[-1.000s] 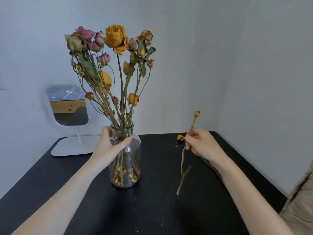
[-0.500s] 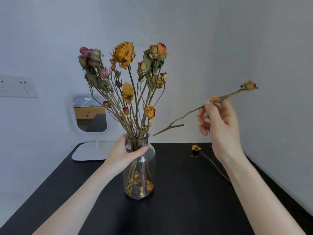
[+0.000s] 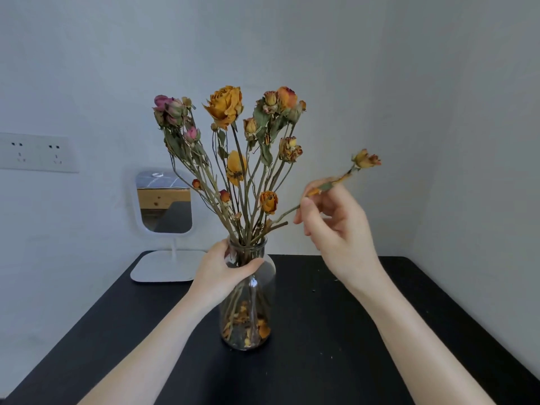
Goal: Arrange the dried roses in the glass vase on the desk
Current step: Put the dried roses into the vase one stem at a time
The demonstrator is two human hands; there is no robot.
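A clear glass vase (image 3: 257,311) stands in the middle of the black desk (image 3: 336,361), with loose petals at its bottom. Several dried roses (image 3: 226,105), orange, yellow and pink, fan out of its neck. My left hand (image 3: 225,268) grips the vase around the neck. My right hand (image 3: 336,226) pinches a single dried rose stem (image 3: 365,159) to the right of the bunch. That stem slants down to the left, and its cut end sits at the vase's mouth among the other stems.
A white stand mirror (image 3: 163,201) is at the back left of the desk, its base (image 3: 163,267) flat on the top. A double wall socket (image 3: 38,153) is on the left wall. Small crumbs lie on the desk right of the vase.
My right hand lifted the single rose from above the desk and brought it left, so its cut end now reaches the vase mouth. The view tilted up. My left hand stayed on the vase.
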